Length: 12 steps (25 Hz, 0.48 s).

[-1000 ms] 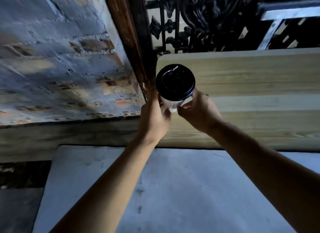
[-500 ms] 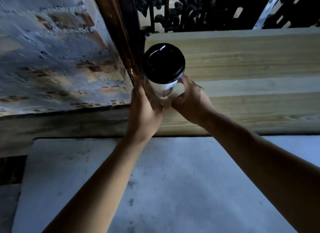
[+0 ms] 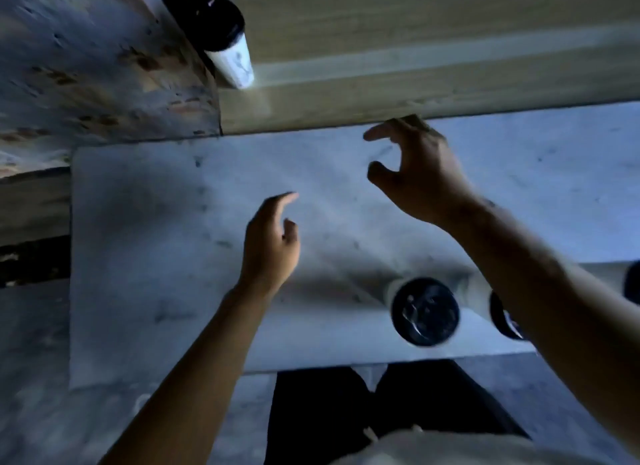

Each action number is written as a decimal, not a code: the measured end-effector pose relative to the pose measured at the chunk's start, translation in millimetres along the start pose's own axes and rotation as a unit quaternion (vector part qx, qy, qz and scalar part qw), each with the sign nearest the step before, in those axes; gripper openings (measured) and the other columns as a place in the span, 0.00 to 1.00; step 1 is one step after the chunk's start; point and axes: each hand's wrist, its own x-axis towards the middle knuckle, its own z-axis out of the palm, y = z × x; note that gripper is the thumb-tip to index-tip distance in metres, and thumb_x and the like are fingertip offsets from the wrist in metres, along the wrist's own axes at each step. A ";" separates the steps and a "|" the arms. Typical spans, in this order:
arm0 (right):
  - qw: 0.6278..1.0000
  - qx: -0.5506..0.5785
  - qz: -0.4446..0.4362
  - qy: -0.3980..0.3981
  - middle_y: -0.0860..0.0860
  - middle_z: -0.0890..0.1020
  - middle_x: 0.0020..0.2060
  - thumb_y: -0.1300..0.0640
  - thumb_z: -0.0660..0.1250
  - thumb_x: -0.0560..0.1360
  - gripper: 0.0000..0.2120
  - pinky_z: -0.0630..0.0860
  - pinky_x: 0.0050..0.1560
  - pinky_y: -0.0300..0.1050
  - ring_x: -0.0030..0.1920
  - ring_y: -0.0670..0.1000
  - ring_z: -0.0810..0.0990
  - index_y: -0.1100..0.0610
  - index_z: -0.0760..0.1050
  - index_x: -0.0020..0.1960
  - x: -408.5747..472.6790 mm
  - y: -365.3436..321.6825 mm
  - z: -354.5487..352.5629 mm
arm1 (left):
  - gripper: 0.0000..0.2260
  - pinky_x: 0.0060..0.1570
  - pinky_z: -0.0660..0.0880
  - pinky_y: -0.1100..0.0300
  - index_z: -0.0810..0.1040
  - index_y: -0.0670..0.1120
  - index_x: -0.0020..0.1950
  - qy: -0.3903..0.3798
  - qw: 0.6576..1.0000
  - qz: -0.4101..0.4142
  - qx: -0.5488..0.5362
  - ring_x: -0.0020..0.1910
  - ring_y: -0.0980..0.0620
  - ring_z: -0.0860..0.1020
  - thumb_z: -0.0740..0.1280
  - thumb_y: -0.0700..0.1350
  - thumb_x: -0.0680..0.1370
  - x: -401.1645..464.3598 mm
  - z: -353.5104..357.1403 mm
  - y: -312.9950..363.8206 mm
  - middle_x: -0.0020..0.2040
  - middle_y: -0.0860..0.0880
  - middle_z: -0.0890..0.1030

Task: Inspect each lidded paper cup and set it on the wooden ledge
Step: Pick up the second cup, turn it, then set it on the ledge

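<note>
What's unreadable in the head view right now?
- Cup on the ledge: motion blur, print unreadable.
- Second waiting cup: mostly hidden behind the right forearm.
- Dark shape at the right edge: cut off, can't identify.
- Waiting cup: only the lid shows, body condition unknown.
- Ledge: far part cut by the top edge.

Far left: white paper cup (image 3: 232,60) with a faint dark print and a black lid, on the pale, grained wooden ledge (image 3: 415,39). Near right: two black lids (image 3: 425,311) (image 3: 506,317). Bench (image 3: 156,257): grey-white, dark-speckled. Left wall (image 3: 86,66): mottled grey and rust-brown brick.
</note>
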 end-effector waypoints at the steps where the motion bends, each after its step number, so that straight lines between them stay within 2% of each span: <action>1: 1.000 -0.010 -0.005 -0.001 0.57 0.79 0.63 0.54 0.68 0.73 0.20 0.70 0.57 0.43 0.63 0.60 0.78 0.53 0.79 0.65 -30.2 13.2 -12.5 | 0.20 0.67 0.74 0.59 0.79 0.40 0.65 -0.022 1.000 0.005 0.001 0.63 0.46 0.81 0.61 0.34 0.74 -29.2 11.8 14.5 0.63 0.43 0.83; 3: 0.999 -0.032 -0.014 -0.024 0.58 0.78 0.60 0.54 0.69 0.74 0.18 0.71 0.59 0.47 0.61 0.61 0.77 0.53 0.79 0.64 -87.8 37.5 -29.3 | 0.21 0.67 0.73 0.61 0.78 0.42 0.67 -0.070 0.997 -0.009 -0.010 0.64 0.51 0.80 0.64 0.31 0.74 -88.7 38.5 31.0 0.64 0.46 0.83; 4: 0.998 -0.040 -0.018 -0.041 0.57 0.77 0.58 0.54 0.70 0.75 0.18 0.73 0.60 0.49 0.60 0.61 0.76 0.53 0.79 0.64 -112.5 48.7 -33.1 | 0.24 0.68 0.73 0.59 0.76 0.43 0.70 -0.091 0.995 -0.027 -0.017 0.65 0.52 0.79 0.67 0.32 0.74 -114.4 53.5 33.9 0.66 0.47 0.82; 7: 0.993 -0.043 -0.035 -0.102 0.56 0.75 0.55 0.52 0.70 0.73 0.18 0.75 0.56 0.51 0.58 0.60 0.76 0.52 0.79 0.63 -171.0 65.9 -30.0 | 0.36 0.72 0.71 0.51 0.66 0.50 0.78 -0.136 0.983 -0.121 -0.037 0.74 0.52 0.72 0.73 0.47 0.70 -168.9 94.0 35.0 0.75 0.49 0.73; 9: 0.986 -0.069 -0.052 -0.142 0.56 0.73 0.57 0.50 0.69 0.72 0.23 0.78 0.56 0.53 0.58 0.61 0.76 0.53 0.77 0.67 -193.9 68.8 -24.1 | 0.42 0.72 0.70 0.52 0.61 0.56 0.79 -0.140 0.977 -0.153 -0.050 0.74 0.54 0.70 0.76 0.52 0.67 -182.2 113.3 48.9 0.76 0.52 0.70; 12: 0.982 -0.101 -0.043 -0.151 0.57 0.70 0.61 0.49 0.67 0.73 0.28 0.77 0.60 0.55 0.60 0.61 0.75 0.54 0.71 0.72 -202.9 69.0 -18.3 | 0.35 0.66 0.76 0.51 0.68 0.57 0.72 -0.108 0.981 -0.142 -0.074 0.67 0.54 0.77 0.77 0.54 0.67 -176.9 130.0 63.0 0.68 0.53 0.78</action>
